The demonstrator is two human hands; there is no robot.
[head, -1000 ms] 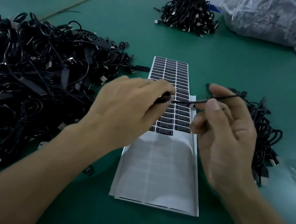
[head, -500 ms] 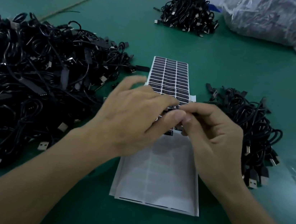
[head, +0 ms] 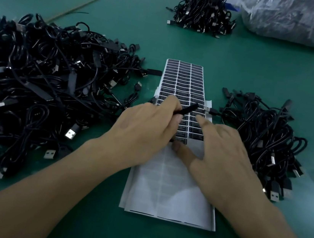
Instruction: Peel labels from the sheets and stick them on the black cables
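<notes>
Centre frame: left hand (head: 146,129) pinched around a black cable (head: 186,109) above the label sheet (head: 182,86); right hand (head: 224,163) spread open, holding nothing, fingertips on the sheet's lowest labels; cable piles mid-left (head: 37,83) and mid-right (head: 260,132) on green table (head: 258,68)

**Label print too small to read**

The black labels (head: 184,86) on the label sheet (head: 170,180) each carry lines of pale print, yet the letters are too small and blurred to make out. On the nearest rows, just beside the left hand (head: 144,135) and the right hand (head: 224,163), the first line looks like capital letters, but no word or number can be told for certain. No readable brand, number or sign shows on the cables or the green table (head: 258,72)
</notes>
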